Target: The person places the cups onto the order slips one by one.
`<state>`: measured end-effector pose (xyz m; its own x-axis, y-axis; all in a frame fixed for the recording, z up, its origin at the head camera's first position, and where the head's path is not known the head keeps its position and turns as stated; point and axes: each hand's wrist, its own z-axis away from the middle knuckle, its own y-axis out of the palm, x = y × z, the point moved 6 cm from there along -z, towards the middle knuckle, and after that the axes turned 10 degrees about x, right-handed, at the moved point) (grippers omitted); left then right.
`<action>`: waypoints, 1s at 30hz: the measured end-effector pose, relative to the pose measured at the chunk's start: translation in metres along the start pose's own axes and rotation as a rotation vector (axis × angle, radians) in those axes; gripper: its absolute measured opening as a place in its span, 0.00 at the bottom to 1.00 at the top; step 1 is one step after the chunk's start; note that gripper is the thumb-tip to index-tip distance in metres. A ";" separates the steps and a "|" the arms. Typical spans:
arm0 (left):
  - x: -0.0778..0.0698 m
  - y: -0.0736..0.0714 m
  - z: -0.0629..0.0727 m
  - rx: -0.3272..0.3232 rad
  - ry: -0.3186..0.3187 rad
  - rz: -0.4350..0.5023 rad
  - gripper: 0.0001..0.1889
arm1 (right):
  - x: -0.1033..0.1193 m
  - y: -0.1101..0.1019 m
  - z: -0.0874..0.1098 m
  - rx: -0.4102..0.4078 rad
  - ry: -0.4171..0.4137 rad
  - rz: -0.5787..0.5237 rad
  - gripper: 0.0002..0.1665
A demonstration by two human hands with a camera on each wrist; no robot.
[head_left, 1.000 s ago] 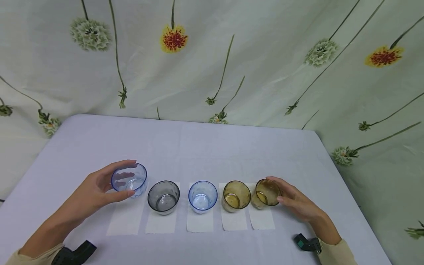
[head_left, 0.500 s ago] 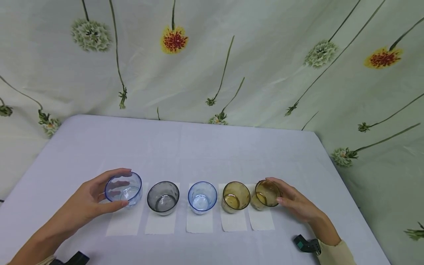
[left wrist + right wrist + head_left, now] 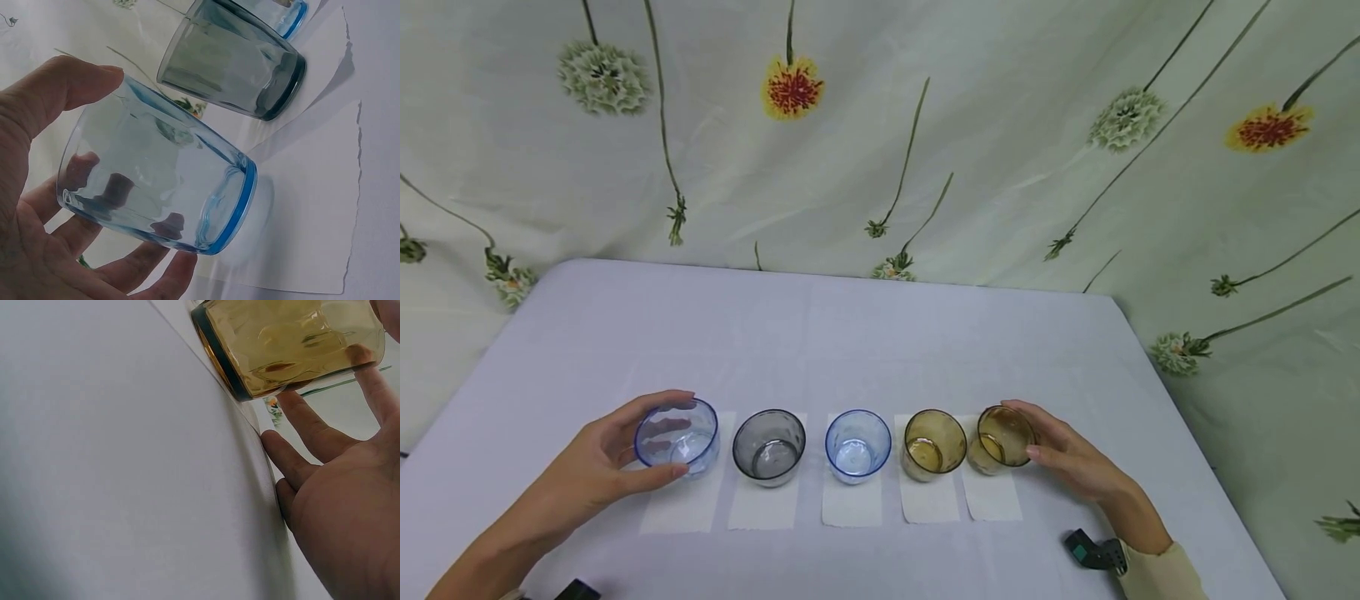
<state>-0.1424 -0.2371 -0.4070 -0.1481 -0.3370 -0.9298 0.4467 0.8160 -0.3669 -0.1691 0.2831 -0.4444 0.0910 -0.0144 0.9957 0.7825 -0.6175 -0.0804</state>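
Note:
My left hand grips a clear blue glass cup at the left end of a row, thumb on the near side and fingers round the far side. In the left wrist view its thick blue base is close over a white paper sheet; whether it touches cannot be told. At the row's right end my right hand holds an amber glass cup between thumb and fingers. That cup stands on its own paper, and the lower fingers in the right wrist view lie against the table.
Between the held cups stand a grey glass cup, a second blue glass cup and another amber glass cup, each on a paper sheet. A white cloth covers the table. Behind hangs a flower-printed curtain.
My left hand has brought the blue glass cup down and slightly left, nearer me, over the leftmost paper. My right hand and the other cups have stayed in place.

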 end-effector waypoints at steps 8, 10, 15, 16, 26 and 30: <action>0.004 0.002 0.002 0.000 0.019 0.025 0.38 | -0.002 -0.002 -0.002 0.014 -0.012 0.003 0.35; 0.005 0.002 0.002 0.001 0.027 0.044 0.38 | -0.002 -0.002 -0.002 0.018 -0.013 0.001 0.35; 0.008 0.003 0.002 0.006 0.041 0.082 0.38 | -0.002 -0.004 -0.002 0.020 -0.015 0.001 0.35; 0.008 0.003 0.002 0.005 0.038 0.079 0.38 | -0.002 -0.004 -0.002 0.020 -0.016 0.001 0.35; 0.011 0.002 0.002 0.005 -0.002 0.033 0.40 | 0.000 -0.003 -0.003 0.021 -0.021 -0.002 0.35; 0.015 0.001 0.003 0.005 -0.047 0.009 0.40 | 0.000 -0.003 -0.003 0.028 -0.027 0.004 0.35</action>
<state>-0.1416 -0.2420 -0.4210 -0.1023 -0.3510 -0.9308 0.4518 0.8172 -0.3578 -0.1733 0.2829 -0.4445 0.1103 0.0051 0.9939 0.7992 -0.5949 -0.0856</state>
